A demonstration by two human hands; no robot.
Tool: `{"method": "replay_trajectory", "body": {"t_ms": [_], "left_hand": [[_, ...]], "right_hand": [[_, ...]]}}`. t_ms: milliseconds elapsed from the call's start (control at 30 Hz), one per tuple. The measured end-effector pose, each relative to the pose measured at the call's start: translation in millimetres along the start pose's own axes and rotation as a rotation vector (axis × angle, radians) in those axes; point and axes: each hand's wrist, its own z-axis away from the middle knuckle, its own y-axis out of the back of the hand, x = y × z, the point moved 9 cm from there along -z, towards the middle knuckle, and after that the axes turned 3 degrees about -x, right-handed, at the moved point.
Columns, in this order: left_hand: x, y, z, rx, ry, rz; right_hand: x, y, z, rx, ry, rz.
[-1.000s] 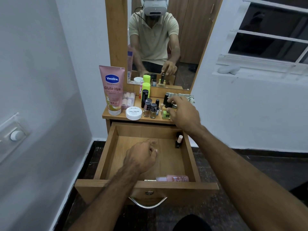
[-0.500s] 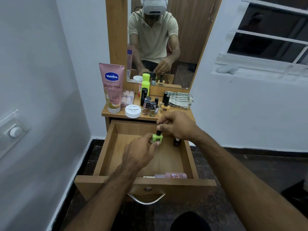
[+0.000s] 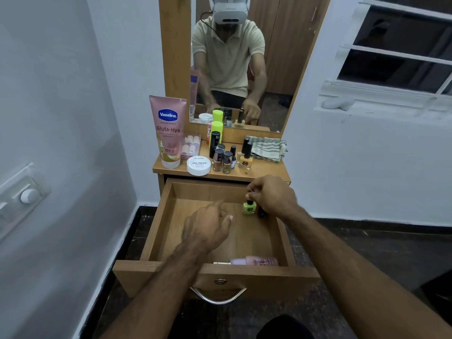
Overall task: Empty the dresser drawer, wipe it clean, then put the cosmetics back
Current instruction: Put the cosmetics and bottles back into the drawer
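The right hand (image 3: 271,195) is pinching the green nail polish bottle (image 3: 249,207) by its cap inside the drawer (image 3: 168,216); the left hand (image 3: 208,226) is hovering with loosely curled fingers, holding nothing.

The right hand (image 3: 271,195) pinches the black cap of a green nail polish bottle (image 3: 249,207) standing upright at the open drawer's (image 3: 171,228) 1 o'clock corner. The left hand (image 3: 208,226) hovers mid-drawer, fingers loosely curled, holding nothing. A pink bottle (image 3: 254,261) lies on its side at 5 o'clock against the drawer front. Above, at 12 o'clock, the bench (image 3: 266,171) carries a Vaseline tube (image 3: 168,130), a nail polish remover jar (image 3: 198,165) and a striped cloth (image 3: 266,148).

Mirror (image 3: 244,57), window (image 3: 396,45), wall switch (image 3: 24,192)
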Motion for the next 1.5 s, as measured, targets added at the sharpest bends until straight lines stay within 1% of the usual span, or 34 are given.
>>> {"method": "replay_trajectory", "body": {"t_ms": [200,400,767,933,1000,1067,1167,1333,1500], "left_hand": [[0.6,-2.2,1.9,-0.029,0.008,-0.006],[0.2,-2.2,0.6,-0.017,0.009,-0.007],[1.1,-3.0,0.6,-0.029,0.013,0.002],[1.0,-4.4,0.3,-0.034,0.014,0.017],[-0.8,-4.5,0.1,-0.035,0.017,0.022],[-2.3,-3.8,0.2,-0.029,0.027,0.026],[-2.4,-4.0,0.6,-0.022,0.029,0.011],[-3.1,-3.7,-0.4,-0.025,0.031,0.014],[-3.3,-3.2,-0.1,-0.027,0.025,0.022]], "right_hand": [[11.0,-12.9,-6.0,0.094,-0.096,0.13],[20.5,-15.4,-2.3,0.167,-0.106,0.205],[20.0,-6.0,2.9,0.215,-0.07,0.102],[-4.9,31.2,-2.7,0.34,0.047,-0.002],[-18.6,47.9,-12.1,0.379,0.11,-0.008],[-30.9,56.6,-22.0,0.363,0.159,0.021],[-39.0,54.0,-33.8,0.288,0.18,0.077],[-35.5,59.1,-35.3,0.341,0.154,-0.094],[-30.0,66.4,-13.9,0.334,0.151,-0.18]]}}
